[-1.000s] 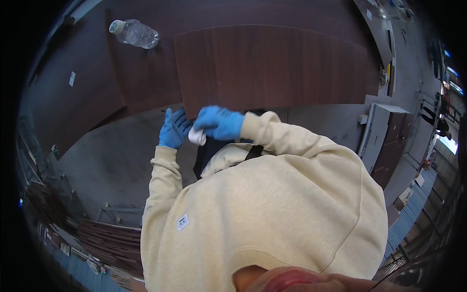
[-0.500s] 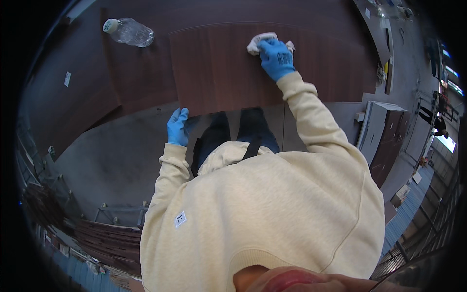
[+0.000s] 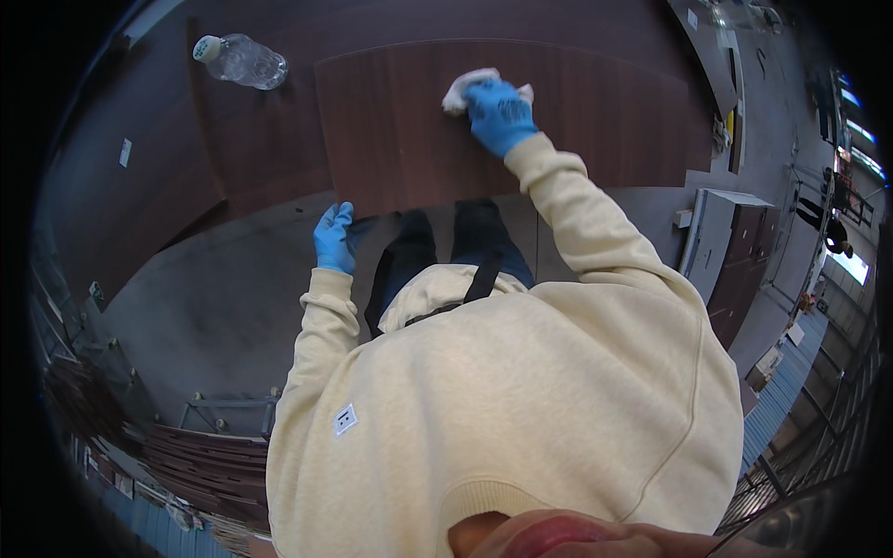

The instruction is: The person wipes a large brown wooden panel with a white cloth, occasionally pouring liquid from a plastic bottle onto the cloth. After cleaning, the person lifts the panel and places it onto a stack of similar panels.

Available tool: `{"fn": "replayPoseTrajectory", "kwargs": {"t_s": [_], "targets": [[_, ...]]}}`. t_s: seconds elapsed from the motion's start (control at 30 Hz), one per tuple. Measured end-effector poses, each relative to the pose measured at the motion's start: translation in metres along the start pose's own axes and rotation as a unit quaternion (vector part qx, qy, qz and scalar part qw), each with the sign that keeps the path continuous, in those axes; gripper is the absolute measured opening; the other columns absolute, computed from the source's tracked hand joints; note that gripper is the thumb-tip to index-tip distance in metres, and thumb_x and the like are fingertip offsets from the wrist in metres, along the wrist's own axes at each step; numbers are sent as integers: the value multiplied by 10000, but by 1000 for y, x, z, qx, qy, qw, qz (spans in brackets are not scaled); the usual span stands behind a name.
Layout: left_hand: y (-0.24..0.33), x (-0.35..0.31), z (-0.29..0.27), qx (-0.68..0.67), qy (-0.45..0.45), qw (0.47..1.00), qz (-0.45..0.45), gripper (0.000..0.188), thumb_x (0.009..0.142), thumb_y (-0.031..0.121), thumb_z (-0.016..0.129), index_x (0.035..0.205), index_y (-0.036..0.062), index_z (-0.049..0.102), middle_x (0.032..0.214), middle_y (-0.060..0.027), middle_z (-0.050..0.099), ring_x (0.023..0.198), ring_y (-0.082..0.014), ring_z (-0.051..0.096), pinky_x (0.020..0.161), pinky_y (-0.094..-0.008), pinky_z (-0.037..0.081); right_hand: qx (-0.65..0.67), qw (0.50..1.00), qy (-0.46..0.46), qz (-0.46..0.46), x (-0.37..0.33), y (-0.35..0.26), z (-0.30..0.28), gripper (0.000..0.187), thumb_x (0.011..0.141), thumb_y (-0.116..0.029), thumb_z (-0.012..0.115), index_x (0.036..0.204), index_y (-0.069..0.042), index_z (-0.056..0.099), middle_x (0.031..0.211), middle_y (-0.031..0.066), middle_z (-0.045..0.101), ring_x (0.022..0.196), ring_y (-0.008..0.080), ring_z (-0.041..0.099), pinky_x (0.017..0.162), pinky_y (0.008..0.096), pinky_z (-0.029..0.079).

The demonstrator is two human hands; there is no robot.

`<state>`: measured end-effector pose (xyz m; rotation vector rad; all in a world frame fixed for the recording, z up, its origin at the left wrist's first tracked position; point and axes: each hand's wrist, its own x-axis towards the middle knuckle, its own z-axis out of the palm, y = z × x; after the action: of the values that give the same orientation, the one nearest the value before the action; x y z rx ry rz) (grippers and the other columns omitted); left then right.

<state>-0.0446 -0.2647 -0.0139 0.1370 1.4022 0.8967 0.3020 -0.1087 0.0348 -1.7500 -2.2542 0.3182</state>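
A dark brown wood-grain panel (image 3: 400,139) lies flat in front of me on a larger dark surface. My right hand (image 3: 502,116), in a blue glove, presses a crumpled white cloth (image 3: 458,93) against the panel's face, fingers closed over it. At the panel's near left corner is my left hand (image 3: 335,239), also gloved in blue; its fingers are curled on the edge, and part of the grip is hidden. A clear plastic bottle (image 3: 249,63) with a pale cap lies toward the far left, beyond the panel.
More dark boards (image 3: 139,186) spread out on the left. A cabinet-like stack of white and brown panels (image 3: 730,246) stands to the right. Stacked brown boards (image 3: 205,465) are at the lower left. Far off on the right, a person (image 3: 837,232) is in view.
My right hand has slid the cloth left and slightly nearer across the panel. My left hand stays at the corner.
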Motion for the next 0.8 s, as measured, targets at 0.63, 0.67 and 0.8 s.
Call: {"fn": "replayPoseTrajectory", "kwargs": {"t_s": [0.63,0.67,0.8], "targets": [[8,1,9,-17,-27,999,-17,295,1024,136,677,1290,17,633,1188,-85,699,1058,-280,705,979,-487,599,41,937,-57,342,54,21,-62,275,910,-382,748,1028,-138,798,1013,106,795,960,282,765,907,418,584],[6,1,7,-19,-29,999,-18,299,1024,138,677,1293,16,631,1191,-87,699,1061,-283,706,981,-486,598,47,949,-33,310,49,25,-56,231,902,-329,747,1018,-135,799,1001,105,795,955,288,765,910,420,584],[6,-1,1,-19,-22,999,-17,316,1023,149,680,1305,16,628,1200,-91,700,1065,-287,710,985,-483,597,121,966,24,227,38,38,-26,141,886,-149,702,983,-145,805,1022,84,786,975,306,749,945,425,574]]}}
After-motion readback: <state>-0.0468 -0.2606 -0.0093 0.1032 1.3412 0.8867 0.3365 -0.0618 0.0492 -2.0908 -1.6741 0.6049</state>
